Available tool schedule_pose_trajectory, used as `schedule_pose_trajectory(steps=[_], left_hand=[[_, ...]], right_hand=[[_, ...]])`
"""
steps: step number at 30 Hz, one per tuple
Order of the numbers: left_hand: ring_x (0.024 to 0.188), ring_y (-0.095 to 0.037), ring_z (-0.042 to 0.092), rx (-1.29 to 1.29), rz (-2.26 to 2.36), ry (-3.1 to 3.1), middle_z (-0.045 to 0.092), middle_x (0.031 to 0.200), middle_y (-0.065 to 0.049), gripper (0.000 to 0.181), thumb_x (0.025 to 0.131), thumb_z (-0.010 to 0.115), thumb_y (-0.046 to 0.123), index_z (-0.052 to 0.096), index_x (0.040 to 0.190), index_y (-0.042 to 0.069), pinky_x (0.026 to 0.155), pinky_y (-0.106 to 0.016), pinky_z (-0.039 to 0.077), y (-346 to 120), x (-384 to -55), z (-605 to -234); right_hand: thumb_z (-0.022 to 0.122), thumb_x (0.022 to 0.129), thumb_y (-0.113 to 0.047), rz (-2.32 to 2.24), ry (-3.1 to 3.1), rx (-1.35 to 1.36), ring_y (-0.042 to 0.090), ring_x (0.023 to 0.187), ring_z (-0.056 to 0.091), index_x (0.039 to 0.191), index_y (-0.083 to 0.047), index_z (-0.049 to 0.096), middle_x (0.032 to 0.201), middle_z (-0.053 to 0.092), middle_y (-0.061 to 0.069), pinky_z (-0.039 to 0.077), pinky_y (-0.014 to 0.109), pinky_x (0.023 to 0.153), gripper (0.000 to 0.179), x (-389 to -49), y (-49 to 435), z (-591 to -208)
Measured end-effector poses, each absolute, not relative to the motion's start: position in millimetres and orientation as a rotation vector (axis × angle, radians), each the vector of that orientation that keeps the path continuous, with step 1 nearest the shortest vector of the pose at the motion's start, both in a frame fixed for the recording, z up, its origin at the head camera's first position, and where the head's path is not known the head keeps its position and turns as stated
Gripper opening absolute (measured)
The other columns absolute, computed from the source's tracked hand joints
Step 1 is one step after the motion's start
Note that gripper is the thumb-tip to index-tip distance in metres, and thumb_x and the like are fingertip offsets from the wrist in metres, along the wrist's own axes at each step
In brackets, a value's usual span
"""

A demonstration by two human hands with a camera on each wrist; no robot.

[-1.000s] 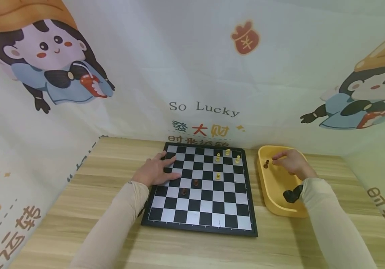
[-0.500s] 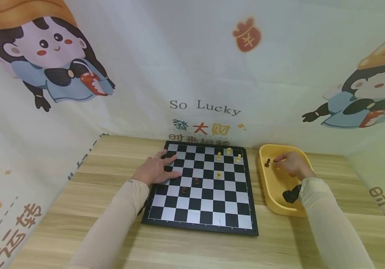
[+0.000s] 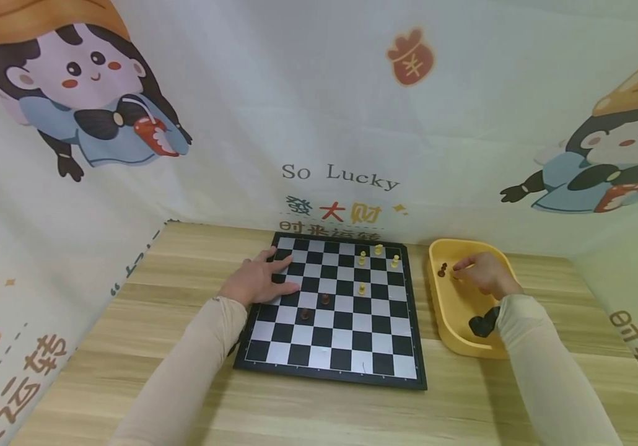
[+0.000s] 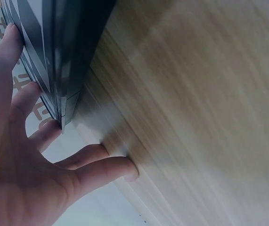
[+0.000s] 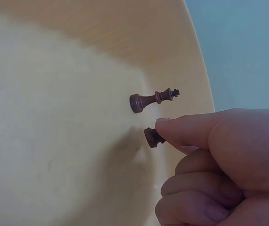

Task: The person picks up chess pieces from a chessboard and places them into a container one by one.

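My left hand lies over the left edge of a black-and-white chessboard, fingers spread. In the left wrist view two of its fingers reach past the board's dark side towards the wooden table. Over at the right, my right hand is inside a yellow tray. Thumb and index finger pinch a dark brown chess piece; only its base shows, and the fingers hide its top. Beside it a dark brown chess king lies on its side near the tray wall.
Two dark brown pieces, one being a pawn, stand left of the board's middle. Several pale yellow pieces, such as this one, stand towards its back right. A printed cloth hangs behind the wooden table.
The right hand has come slightly lower and nearer within the tray, its fingertips still close to the chess king. The left hand stays on the board's edge. The head view has shifted a little.
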State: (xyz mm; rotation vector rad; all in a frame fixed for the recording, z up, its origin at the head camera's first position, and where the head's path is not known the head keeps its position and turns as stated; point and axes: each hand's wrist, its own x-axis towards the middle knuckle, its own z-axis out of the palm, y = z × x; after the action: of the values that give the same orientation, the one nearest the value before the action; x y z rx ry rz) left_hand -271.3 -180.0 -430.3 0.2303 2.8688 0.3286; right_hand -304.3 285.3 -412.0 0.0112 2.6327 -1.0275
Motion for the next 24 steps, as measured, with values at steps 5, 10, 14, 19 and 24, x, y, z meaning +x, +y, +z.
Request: schedule_pose_trajectory(steps=[5, 10, 14, 19, 24], left_hand=[[0.144, -0.065, 0.028, 0.226, 0.333, 2.871, 0.015, 0.173, -0.015, 0.079, 0.095, 0.053, 0.07, 0.031, 0.161, 0.033, 0.115, -0.068, 0.036, -181.8, -270.6, -429.5], [0.143, -0.067, 0.028, 0.237, 0.323, 2.878, 0.016, 0.172, -0.015, 0.079, 0.094, 0.053, 0.071, 0.032, 0.16, 0.032, 0.115, -0.069, 0.037, -180.5, -271.2, -429.7], [0.143, -0.066, 0.028, 0.23, 0.328, 2.872, 0.015, 0.173, -0.015, 0.08, 0.094, 0.053, 0.071, 0.031, 0.161, 0.033, 0.116, -0.069, 0.035, -179.3, -271.1, -430.0], [0.145, -0.065, 0.026, 0.21, 0.341, 2.861, 0.014, 0.173, -0.014, 0.08, 0.094, 0.053, 0.071, 0.031, 0.161, 0.033, 0.117, -0.068, 0.035, -178.7, -271.5, -429.8], [0.145, -0.064, 0.027, 0.204, 0.337, 2.863, 0.013, 0.173, -0.013, 0.08, 0.094, 0.053, 0.071, 0.03, 0.161, 0.034, 0.116, -0.067, 0.036, -179.4, -271.5, -430.9]], right_hand=[[0.064, 0.097, -0.017, -1.03, 2.629, 0.02, 0.001, 0.04, 0.029, 0.124, 0.01, 0.062, 0.062, 0.06, -0.01, 0.032, 0.021, 0.044, 0.038, -303.4, 283.8, -412.0], [0.064, 0.097, -0.017, -1.006, 2.635, 0.025, 0.002, 0.041, 0.029, 0.123, 0.009, 0.062, 0.062, 0.057, -0.009, 0.032, 0.022, 0.044, 0.037, -302.3, 285.6, -412.9], [0.063, 0.097, -0.016, -1.013, 2.627, 0.025, 0.003, 0.041, 0.03, 0.122, 0.009, 0.063, 0.064, 0.057, -0.009, 0.032, 0.022, 0.044, 0.036, -302.0, 286.8, -413.3], [0.061, 0.098, -0.015, -1.019, 2.613, 0.012, 0.002, 0.042, 0.028, 0.123, 0.009, 0.062, 0.063, 0.056, -0.011, 0.032, 0.021, 0.044, 0.034, -302.9, 288.4, -414.0], [0.06, 0.098, -0.016, -1.02, 2.611, 0.013, 0.002, 0.042, 0.028, 0.125, 0.009, 0.06, 0.057, 0.049, -0.013, 0.031, 0.021, 0.044, 0.037, -303.5, 289.2, -413.7]])
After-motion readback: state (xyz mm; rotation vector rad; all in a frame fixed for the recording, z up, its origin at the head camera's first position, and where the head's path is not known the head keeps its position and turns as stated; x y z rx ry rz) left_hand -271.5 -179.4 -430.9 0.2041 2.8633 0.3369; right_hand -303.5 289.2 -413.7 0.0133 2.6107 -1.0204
